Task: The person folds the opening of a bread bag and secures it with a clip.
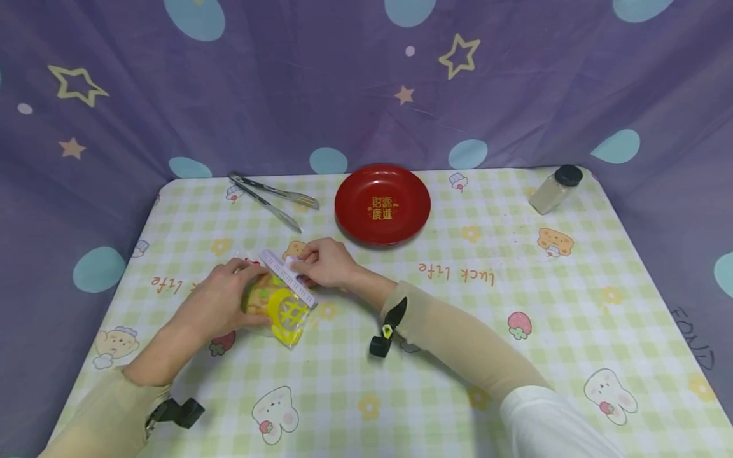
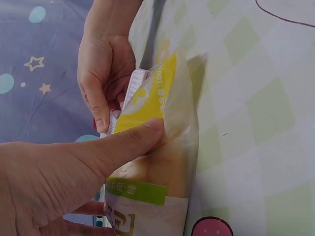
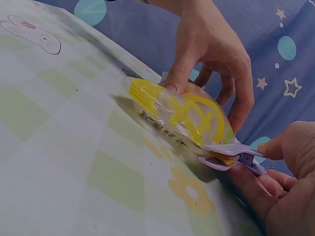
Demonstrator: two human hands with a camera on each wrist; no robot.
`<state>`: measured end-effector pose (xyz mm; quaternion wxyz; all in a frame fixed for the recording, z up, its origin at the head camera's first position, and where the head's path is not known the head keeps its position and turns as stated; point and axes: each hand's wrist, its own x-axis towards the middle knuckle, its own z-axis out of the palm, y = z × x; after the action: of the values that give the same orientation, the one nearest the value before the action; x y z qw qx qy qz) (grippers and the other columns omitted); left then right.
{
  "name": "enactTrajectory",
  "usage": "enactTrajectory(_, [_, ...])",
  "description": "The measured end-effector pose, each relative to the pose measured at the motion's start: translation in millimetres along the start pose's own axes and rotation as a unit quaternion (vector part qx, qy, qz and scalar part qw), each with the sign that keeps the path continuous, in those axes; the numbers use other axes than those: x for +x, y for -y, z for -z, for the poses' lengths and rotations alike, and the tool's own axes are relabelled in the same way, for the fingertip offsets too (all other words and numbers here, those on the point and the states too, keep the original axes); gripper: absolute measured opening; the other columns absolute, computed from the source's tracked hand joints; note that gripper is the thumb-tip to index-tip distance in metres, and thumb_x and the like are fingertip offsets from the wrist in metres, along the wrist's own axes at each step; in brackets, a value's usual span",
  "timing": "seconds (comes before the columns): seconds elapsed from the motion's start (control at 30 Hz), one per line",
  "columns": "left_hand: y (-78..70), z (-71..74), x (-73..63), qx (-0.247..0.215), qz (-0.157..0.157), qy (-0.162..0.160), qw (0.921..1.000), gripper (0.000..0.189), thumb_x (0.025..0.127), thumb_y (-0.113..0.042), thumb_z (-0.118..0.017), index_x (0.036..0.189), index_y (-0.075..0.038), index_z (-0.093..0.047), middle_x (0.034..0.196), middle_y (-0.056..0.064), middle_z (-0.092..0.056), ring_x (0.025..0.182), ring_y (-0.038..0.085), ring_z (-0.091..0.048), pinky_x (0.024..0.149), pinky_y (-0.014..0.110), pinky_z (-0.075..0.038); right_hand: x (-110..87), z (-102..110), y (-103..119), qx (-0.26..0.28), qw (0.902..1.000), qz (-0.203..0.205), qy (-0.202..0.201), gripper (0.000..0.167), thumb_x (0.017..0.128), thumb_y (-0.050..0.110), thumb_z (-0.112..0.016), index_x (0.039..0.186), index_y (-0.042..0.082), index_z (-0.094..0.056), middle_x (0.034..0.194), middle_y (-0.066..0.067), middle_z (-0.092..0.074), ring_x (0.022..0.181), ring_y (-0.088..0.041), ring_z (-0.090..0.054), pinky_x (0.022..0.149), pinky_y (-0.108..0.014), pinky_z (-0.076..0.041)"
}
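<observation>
A clear and yellow plastic bag of bread (image 1: 286,318) lies on the checked cloth, left of centre. My left hand (image 1: 217,296) grips it from the left, the thumb across its top in the left wrist view. Pale purple and long-barred, a bag clip (image 1: 289,278) sits across the bag's far right edge. Thumb and fingers of my right hand (image 1: 329,262) pinch the clip by its handles. From the right wrist side, the clip's (image 3: 231,155) bars stand slightly apart, with yellow bag plastic between them. Part of the bag (image 2: 147,167) is hidden under my left hand.
Metal tongs (image 1: 269,197) lie spread at the back left. Beside them is a red round plate (image 1: 382,181) with gold characters. A clear jar with a black lid (image 1: 552,194) lies tilted at the back right. Purple curtain (image 1: 286,95) hangs behind the table.
</observation>
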<state>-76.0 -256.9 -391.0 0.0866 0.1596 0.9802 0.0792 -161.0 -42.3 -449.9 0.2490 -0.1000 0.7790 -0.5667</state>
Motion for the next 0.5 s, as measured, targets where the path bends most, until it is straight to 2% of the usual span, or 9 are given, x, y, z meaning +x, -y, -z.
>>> enactTrajectory(0.5, [0.3, -0.1, 0.5, -0.002, 0.0, 0.001, 1.0, 0.088, 0.069, -0.042, -0.101, 0.141, -0.007, -0.064, 0.133, 0.028, -0.061, 0.112, 0.048, -0.064, 0.086, 0.066, -0.059, 4.7, -0.1, 0.2, 0.008, 0.9999, -0.003, 0.013, 0.016, 0.098, 0.017, -0.079, 0.1, 0.003, -0.072, 0.081, -0.006, -0.073, 0.063, -0.012, -0.075, 0.061, -0.028, -0.064])
